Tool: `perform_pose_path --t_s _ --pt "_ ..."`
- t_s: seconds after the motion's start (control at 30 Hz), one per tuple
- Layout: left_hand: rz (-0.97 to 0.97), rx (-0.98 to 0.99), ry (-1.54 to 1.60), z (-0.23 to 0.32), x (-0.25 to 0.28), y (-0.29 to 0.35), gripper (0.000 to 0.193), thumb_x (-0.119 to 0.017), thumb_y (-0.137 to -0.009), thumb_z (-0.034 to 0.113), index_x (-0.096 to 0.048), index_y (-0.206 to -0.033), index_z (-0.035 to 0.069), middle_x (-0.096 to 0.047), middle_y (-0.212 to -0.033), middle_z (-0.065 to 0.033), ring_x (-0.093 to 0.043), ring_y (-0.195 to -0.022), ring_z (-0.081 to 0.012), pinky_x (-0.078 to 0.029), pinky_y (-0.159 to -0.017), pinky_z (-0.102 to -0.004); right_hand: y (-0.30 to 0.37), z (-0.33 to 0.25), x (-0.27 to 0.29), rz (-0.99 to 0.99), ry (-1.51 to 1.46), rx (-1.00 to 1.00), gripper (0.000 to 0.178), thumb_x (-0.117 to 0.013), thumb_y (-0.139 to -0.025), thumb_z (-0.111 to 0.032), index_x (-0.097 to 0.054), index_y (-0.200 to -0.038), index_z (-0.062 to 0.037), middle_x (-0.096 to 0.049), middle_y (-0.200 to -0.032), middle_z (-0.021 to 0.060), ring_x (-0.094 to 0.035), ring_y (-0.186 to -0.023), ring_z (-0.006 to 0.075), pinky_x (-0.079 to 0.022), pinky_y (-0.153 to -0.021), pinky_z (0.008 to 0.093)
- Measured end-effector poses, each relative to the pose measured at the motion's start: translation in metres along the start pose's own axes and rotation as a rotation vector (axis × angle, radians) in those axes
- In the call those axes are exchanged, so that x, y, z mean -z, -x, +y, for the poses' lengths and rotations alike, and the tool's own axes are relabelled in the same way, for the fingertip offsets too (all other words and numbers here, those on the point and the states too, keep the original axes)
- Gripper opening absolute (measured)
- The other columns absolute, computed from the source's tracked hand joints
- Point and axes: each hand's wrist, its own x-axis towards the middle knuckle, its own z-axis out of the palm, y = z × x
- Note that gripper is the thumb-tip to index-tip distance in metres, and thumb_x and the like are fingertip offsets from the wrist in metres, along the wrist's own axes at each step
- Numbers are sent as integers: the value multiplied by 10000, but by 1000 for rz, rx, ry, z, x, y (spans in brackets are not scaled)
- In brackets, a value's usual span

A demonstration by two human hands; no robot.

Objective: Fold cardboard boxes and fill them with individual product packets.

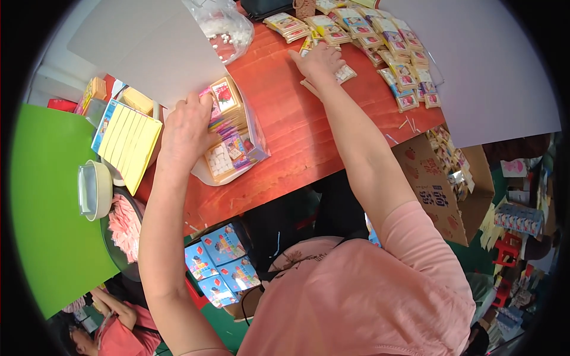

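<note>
My left hand [187, 132] is at the left side of an open carton [259, 137] on the red table. Its fingers and thumb are bent round a row of flat packets [223, 126] standing inside; the fingertips are partly hidden. More packets lie face up in the carton, one with a strawberry picture [224, 95], one showing small white pieces [219, 161]. My right hand [320, 63] reaches to the far side of the table, fingers spread over a few packets. One packet with white pieces [345, 74] shows beside it; whether the fingers touch it is hard to see.
Many flat packets [395, 44] are heaped at the far right. A clear bag of white pieces [228, 29] lies at the back. Yellow strips [127, 136] and a bowl [95, 190] stand left, a cardboard box [439, 178] right. Blue boxes [222, 261] sit below the table edge.
</note>
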Motion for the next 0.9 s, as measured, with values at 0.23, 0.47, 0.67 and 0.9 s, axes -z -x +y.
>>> perform_pose_path --t_s 0.23,0.47,0.67,0.9 --pt "-27 27 -8 -1 -2 1 559 -917 -655 199 -546 -1046 51 -622 -1011 -137 -685 -951 -310 -599 -799 -397 27 -7 0 -106 67 136 850 -737 -794 -527 -490 -1401 14 -520 -1412 270 -453 -1357 401 -282 -1143 564" --pt "45 -10 -7 -5 -6 0 521 -901 -675 179 -543 -1033 55 -635 -991 -139 -689 -947 -311 -595 -796 -410 137 51 3 31 38 662 594 -733 -764 -262 -562 -1293 -55 -565 -1217 214 -515 -1201 398 -344 -1062 583" --pt "62 -1 4 -7 -11 4 507 -875 -686 161 -540 -1050 50 -635 -994 -141 -693 -935 -312 -599 -798 -412 156 90 32 99 -188 530 550 -721 -783 -281 -591 -1269 -60 -555 -1213 231 -521 -1146 415 -416 -995 546" --pt "125 -45 40 -14 -22 5 457 -804 -719 111 -556 -1098 52 -633 -1007 -171 -681 -943 -348 -579 -820 -442 135 119 27 141 28 259 702 -753 -835 -491 -553 -1368 -80 -573 -1243 274 -551 -1176 463 -463 -953 583"
